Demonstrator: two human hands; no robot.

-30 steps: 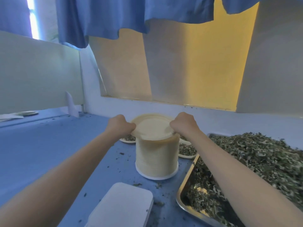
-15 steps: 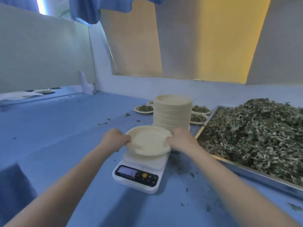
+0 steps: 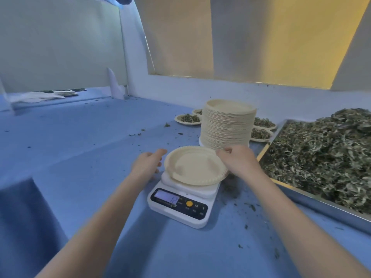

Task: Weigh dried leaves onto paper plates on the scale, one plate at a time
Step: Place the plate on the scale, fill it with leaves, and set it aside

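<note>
the right hand (image 3: pixel 239 163) is pinching the paper plate (image 3: pixel 193 166) sitting on the scale (image 3: pixel 181 205); the left hand (image 3: pixel 147 165) is hovering spread, seemingly apart. the plate stack (image 3: pixel 227 125) is crowding just above, the leaf tray (image 3: pixel 321 157) at right.

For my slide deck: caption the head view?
Empty plate on the scale, right hand pinching its rim, left hand open beside it.

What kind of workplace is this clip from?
Probably a small herb or tea portioning bench: a metal tray heaped with dried leaves, a digital scale, and a tall stack of paper plates.
</note>
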